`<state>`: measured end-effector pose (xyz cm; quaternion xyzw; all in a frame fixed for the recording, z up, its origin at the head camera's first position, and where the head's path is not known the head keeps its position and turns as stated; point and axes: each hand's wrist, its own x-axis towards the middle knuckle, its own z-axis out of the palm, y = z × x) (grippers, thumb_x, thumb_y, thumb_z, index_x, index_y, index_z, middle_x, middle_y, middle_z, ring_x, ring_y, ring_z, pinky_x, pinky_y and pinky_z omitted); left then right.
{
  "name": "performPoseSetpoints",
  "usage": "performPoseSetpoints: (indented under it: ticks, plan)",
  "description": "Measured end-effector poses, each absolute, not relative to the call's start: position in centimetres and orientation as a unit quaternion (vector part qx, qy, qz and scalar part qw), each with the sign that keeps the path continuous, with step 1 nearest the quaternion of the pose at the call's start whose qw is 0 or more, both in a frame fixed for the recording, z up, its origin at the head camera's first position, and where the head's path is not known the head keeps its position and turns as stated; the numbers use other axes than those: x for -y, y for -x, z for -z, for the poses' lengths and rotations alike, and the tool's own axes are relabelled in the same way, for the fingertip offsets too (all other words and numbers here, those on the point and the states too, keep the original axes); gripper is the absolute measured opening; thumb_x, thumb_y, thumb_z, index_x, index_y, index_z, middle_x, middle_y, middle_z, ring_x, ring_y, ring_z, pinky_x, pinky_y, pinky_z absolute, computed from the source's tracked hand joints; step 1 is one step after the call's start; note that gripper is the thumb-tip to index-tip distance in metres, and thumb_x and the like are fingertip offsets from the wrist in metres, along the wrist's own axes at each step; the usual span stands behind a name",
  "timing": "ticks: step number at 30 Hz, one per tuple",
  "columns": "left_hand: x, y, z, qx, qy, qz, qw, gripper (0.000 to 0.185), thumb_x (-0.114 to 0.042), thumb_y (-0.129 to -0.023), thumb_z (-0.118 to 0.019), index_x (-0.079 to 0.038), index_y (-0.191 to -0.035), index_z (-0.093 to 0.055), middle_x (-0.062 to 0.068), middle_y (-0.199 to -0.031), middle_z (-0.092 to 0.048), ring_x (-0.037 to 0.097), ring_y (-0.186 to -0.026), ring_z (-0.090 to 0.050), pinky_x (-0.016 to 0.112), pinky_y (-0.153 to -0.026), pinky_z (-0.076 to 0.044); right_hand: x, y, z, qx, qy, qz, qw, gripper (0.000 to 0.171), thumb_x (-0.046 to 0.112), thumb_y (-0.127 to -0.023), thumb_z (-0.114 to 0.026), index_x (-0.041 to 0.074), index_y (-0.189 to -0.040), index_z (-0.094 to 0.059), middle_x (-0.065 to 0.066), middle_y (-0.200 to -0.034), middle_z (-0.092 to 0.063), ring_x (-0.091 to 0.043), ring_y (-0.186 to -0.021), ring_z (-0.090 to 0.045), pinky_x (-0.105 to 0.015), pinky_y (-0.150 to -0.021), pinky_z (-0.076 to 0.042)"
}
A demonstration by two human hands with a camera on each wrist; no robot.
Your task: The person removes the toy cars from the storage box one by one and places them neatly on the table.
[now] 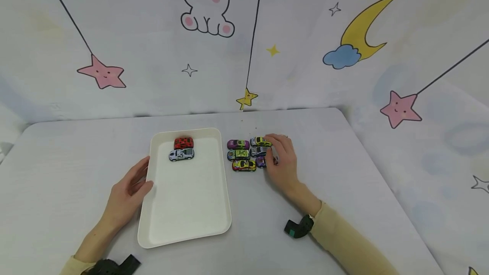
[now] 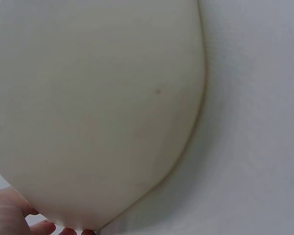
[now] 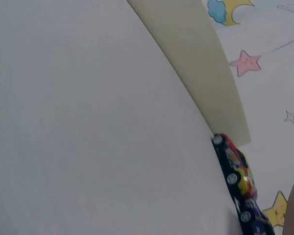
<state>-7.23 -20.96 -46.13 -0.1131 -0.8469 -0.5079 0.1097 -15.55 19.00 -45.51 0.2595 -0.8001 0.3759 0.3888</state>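
So we've got a big pale surface (image 1: 344, 173) in front of a backdrop (image 1: 305, 33) with a bunny, stars and a moon on it. On the surface sits a white tray (image 1: 187, 207), and tucked in its far left corner are a red toy car (image 1: 184, 142) and, just in front of it, a white toy car (image 1: 181, 154), touching or nearly so. Our left hand (image 1: 130, 190) rests against the tray's left rim with the fingers relaxed and mostly straight, not wrapped round anything; the left wrist view just shows the tray's underside corner with fingertips (image 2: 44, 227) peeking below. Right of the tray is a little cluster of toy cars (image 1: 248, 154) parked in two tight columns, including a purple one (image 1: 238, 144), a green one (image 1: 238, 155) and a yellow one (image 1: 244, 165). Our right hand (image 1: 282, 162) is down on the cluster's right side, fingers curled over the cars there, but we can't tell if it's actually pinching one.
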Motion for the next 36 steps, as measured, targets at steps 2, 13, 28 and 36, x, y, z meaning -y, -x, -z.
performPoseSetpoints:
  ticks: [2, 13, 28, 36]
  plan:
    - [20.9, 7.3, 46.1, 0.847, 0.114, 0.508, 0.109, 0.063, 0.001, -0.094, -0.063, -0.009, -0.153, -0.040, 0.027, -0.147, -0.048, -0.018, -0.124, -0.043, -0.001, -0.092, -0.041, -18.1, 15.2, 45.5, 0.794, -0.277, -0.381, 0.383, 0.035, -0.013, -0.082, -0.060, -0.005, -0.115, -0.068, -0.018, -0.119, -0.066, -0.035, -0.110, -0.057, -0.041, -0.095, -0.046]
    - [20.8, 7.2, 46.1, 0.845, 0.110, 0.513, 0.105, 0.063, 0.001, -0.095, -0.063, -0.010, -0.153, -0.040, 0.027, -0.147, -0.048, -0.018, -0.123, -0.044, 0.000, -0.092, -0.041, -13.7, 13.8, 45.7, 0.769, -0.361, -0.389, 0.356, 0.033, -0.009, -0.082, -0.060, -0.002, -0.114, -0.068, -0.015, -0.115, -0.067, -0.030, -0.110, -0.060, -0.041, -0.098, -0.050]
    - [20.7, 7.2, 46.0, 0.842, 0.115, 0.515, 0.111, 0.063, 0.002, -0.094, -0.063, -0.009, -0.152, -0.042, 0.028, -0.145, -0.049, -0.017, -0.123, -0.045, 0.000, -0.092, -0.042, -10.9, 12.9, 45.6, 0.753, -0.485, -0.367, 0.251, 0.027, 0.020, -0.096, -0.066, 0.003, -0.116, -0.066, -0.009, -0.125, -0.063, -0.022, -0.121, -0.056, -0.035, -0.106, -0.048]
    - [20.8, 7.1, 46.0, 0.843, 0.111, 0.516, 0.105, 0.062, 0.001, -0.095, -0.063, -0.009, -0.152, -0.041, 0.028, -0.146, -0.048, -0.016, -0.123, -0.045, 0.000, -0.092, -0.042, -10.1, 13.0, 44.4, 0.782, -0.504, -0.342, 0.134, 0.038, 0.023, -0.090, -0.076, 0.006, -0.122, -0.065, -0.005, -0.132, -0.059, -0.016, -0.127, -0.052, -0.025, -0.109, -0.044]
